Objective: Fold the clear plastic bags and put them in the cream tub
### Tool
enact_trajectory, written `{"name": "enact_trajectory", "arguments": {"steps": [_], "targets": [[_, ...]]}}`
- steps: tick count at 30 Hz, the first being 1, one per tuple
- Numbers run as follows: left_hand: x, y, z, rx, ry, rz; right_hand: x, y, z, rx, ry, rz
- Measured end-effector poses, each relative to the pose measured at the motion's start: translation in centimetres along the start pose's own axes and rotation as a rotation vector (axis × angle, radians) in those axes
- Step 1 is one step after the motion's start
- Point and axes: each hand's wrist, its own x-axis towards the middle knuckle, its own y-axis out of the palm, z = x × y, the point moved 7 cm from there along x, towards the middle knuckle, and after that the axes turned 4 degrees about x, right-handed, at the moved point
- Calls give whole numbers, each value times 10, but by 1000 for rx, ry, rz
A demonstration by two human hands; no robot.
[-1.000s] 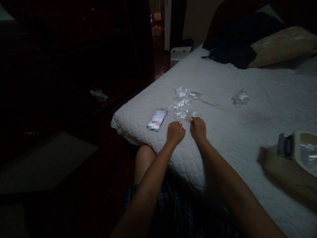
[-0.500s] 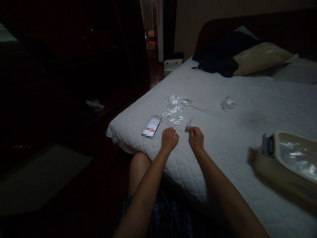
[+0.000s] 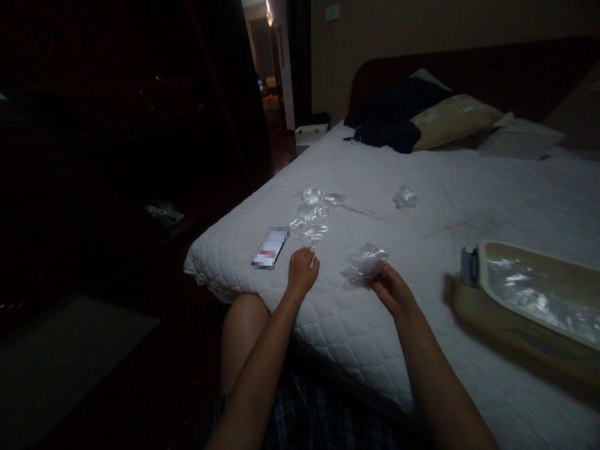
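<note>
**R hand holds clear plastic; L hand by the loose pile**

Your R hand point(image 3: 391, 290), just R of & below frame ctr, has a crumpled clear plastic piece point(image 3: 364, 265) gripped at its R edge, fingers closed on it; the rest puffs out L over the bed point(image 3: 337, 325). Your L hand point(image 3: 304, 272), near ctr, is curled w/ thumb close to the fingers, a narrow shape, at the near end of the loose plastic pile point(image 3: 312, 215). Can't tell if it pinches any of that.

Phone point(image 3: 270, 247), screen lit & pixelated, lies just L of your L hand, tilted on the white quilted cover. A separate plastic clump point(image 3: 405, 197) sits R of ctr, a bit above mid-frame, apart from both hands.

Lower R of frame: beige bin point(image 3: 482, 312) w/ grey handle point(image 3: 469, 267), clear plastic visible inside, partly cut off by the R edge. Upper R: dark cloth point(image 3: 384, 122) touching a yellowish pillow point(image 3: 457, 120), headboard point(image 3: 525, 69) behind. Upper mid: white box point(image 3: 310, 133) past the bed's far L edge.
</note>
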Motion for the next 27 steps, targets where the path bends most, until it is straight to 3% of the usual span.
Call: {"name": "enact_trajectory", "arguments": {"steps": [8, 10, 13, 16, 18, 21, 23, 27], "targets": [[-3, -7, -4, -54, -2, -4, -6, -17, -7, 39, -30, -106], [-3, -11, -6, -165, -39, -9, -5, -15, -8, 33, -23, -92], [-2, -10, -15, -508, -151, 35, -3, -13, -8, 60, -15, -79], [-2, 10, -38, -917, -295, 163, -2, -10, -9, 108, 8, -73], [-3, 28, -62, -1115, -316, 285, -3, -8, -8, 100, 13, -56], [-9, 53, -93, -1206, -305, 473, -4, -3, -6, 73, 15, -23], [-13, 62, -98, -1218, -325, 524, -5, -1, -6, 86, 34, -18], [-19, 64, -80, -1315, -502, 465, -7, -1, -9, 136, 76, -33]]}}
